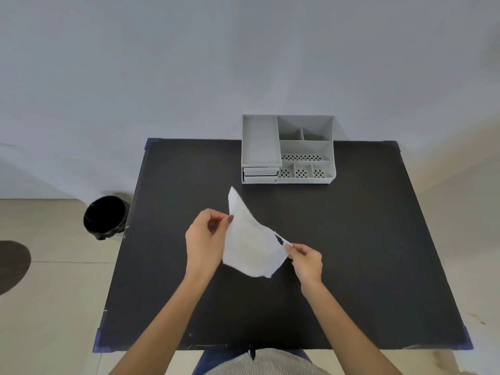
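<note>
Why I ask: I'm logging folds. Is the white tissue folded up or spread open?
Mostly spread: the tissue hangs as one broad sheet between the left hand and right hand, each pinching an edge.

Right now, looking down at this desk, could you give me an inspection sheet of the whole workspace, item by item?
Surface: black table top, with blue tape at its corners.
Job's things: white tissue sheet, rumpled, held up between both hands over the table.
Clutter: grey desk organiser at the table's far edge, with open compartments and two small drawers pushed in.
Grippers: left hand pinches the sheet's left edge; right hand pinches its right corner.
Cables: nothing seen.
Surroundings: black waste bin on the tiled floor left of the table; plain grey wall behind.
</note>
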